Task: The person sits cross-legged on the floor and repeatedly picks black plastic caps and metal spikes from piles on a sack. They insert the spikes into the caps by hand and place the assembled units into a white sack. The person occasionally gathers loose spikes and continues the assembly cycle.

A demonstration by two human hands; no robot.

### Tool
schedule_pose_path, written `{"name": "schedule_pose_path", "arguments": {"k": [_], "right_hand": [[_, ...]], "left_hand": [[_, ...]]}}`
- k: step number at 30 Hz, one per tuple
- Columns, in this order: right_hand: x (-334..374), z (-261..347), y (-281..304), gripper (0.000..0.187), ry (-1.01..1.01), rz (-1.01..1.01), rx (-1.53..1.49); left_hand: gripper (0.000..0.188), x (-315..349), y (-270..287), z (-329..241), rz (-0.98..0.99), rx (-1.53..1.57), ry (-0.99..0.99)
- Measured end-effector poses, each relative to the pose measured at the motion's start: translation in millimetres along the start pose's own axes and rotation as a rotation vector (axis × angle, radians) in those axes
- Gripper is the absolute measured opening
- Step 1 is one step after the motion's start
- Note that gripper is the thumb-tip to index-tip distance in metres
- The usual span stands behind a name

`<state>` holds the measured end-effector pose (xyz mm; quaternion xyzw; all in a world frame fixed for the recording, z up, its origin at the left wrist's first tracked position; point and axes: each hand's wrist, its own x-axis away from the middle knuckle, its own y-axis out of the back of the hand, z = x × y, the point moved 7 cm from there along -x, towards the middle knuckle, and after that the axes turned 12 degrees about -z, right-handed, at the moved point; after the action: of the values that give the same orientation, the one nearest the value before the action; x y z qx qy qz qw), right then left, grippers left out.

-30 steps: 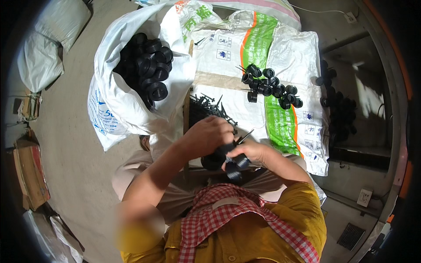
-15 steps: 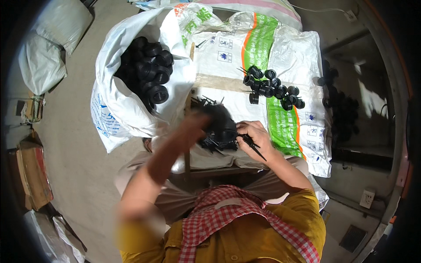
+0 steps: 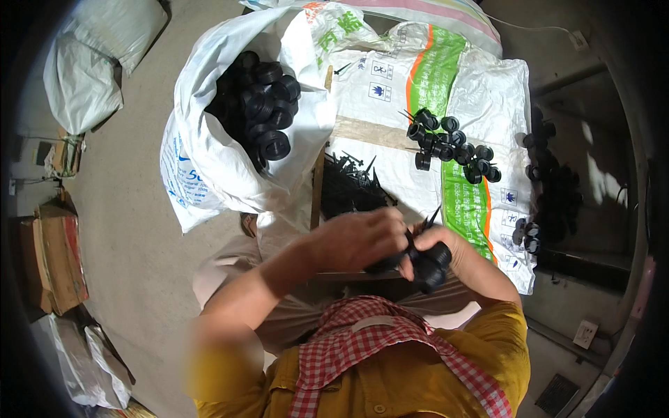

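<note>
Several black caps (image 3: pixel 433 269) clamped in right hand (image 3: pixel 442 238); left hand (image 3: pixel 376 238), grip unclear; white sack (image 3: pixel 202 136) bears blue print (image 3: pixel 189 175).

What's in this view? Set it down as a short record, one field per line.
Left hand: against the held parts, exact grip unclear
Right hand: gripping round black parts, a dark spike jutting up beside it
Open white sack: round black pieces inside
Loose pile: thin black pieces, beyond the left hand
Surface: white sheet with a green band, a black cluster on it
Clothing: checked apron
</note>
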<state>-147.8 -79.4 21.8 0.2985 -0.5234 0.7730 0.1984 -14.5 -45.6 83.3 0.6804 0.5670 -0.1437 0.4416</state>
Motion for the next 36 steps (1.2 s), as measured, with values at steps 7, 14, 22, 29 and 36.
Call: {"name": "schedule_pose_path", "arguments": {"k": [7,14,22,29,36], "right_hand": [[21.8,-23.0,-36.8,0.027,0.165,0.727,-0.010],[-25.0,-22.3,36.1,0.018,0.556,-0.173,-0.086],[-24.6,23.3,6.0,0.033,1.121,-0.394,0.070],[12.4,54.5,-52.2,0.024,1.830,-0.506,0.865],[27.2,59.6,-88.9,0.023,1.970,-0.175,1.509]], "left_hand": [[0.030,3.1,75.6,11.6,-0.361,-0.484,-0.030],[0.052,49.5,182.3,102.7,-0.237,-1.525,0.663],[0.053,22.5,81.9,87.4,-0.641,-0.168,0.727],[0.051,36.9,-35.4,45.1,-0.345,1.702,1.163],[0.044,46.5,-31.4,37.8,-0.326,1.750,1.163]]}}
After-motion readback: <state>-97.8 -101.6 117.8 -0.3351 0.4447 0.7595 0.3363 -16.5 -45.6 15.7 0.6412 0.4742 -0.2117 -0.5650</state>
